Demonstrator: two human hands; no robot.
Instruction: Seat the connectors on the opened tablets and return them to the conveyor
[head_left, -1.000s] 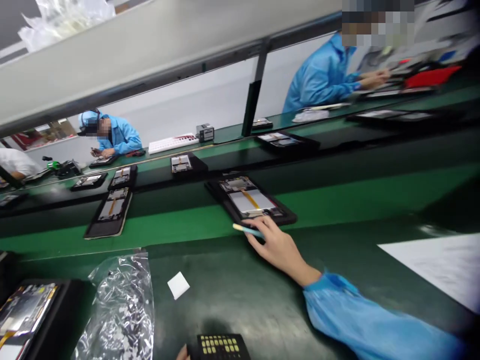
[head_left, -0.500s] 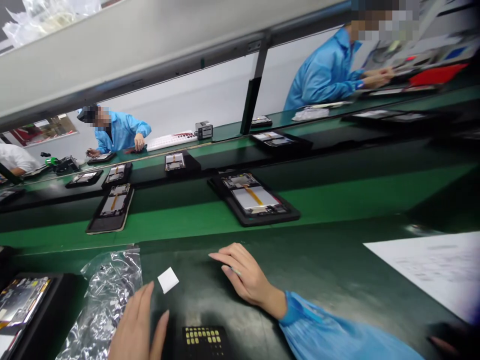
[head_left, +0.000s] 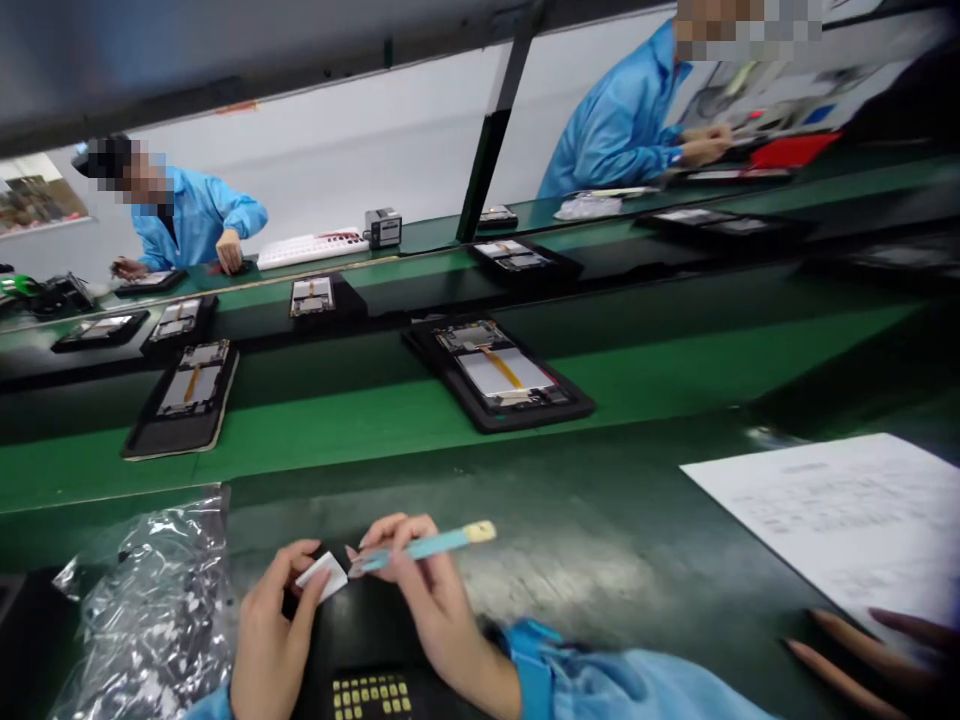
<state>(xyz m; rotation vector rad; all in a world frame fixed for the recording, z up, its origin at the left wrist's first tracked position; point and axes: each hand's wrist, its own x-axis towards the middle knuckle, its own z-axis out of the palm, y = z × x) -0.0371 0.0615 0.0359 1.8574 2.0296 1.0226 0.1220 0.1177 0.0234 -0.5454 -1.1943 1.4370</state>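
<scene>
My left hand [head_left: 271, 630] pinches a small white square piece [head_left: 322, 577] at the bench's near edge. My right hand [head_left: 431, 605], in a blue sleeve, holds a thin light-blue stick with a pale tip [head_left: 431, 546], its near end meeting the white piece. Both hands hover over a black tray with a grid of yellow pads [head_left: 371, 692] at the bottom edge. Beyond them, an opened tablet in a black tray [head_left: 499, 375] lies on the green conveyor belt [head_left: 360, 420].
A crinkled clear plastic bag [head_left: 142, 610] lies at left. A printed white sheet [head_left: 847, 520] lies at right, with another person's fingers [head_left: 847, 650] by its near edge. More opened devices [head_left: 184, 395] ride the belts. People in blue coats [head_left: 619, 120] work across the line.
My right hand drew back from the tablet tray toward me with the stick. My left hand came up and picked the white square off the bench. The view tilted down.
</scene>
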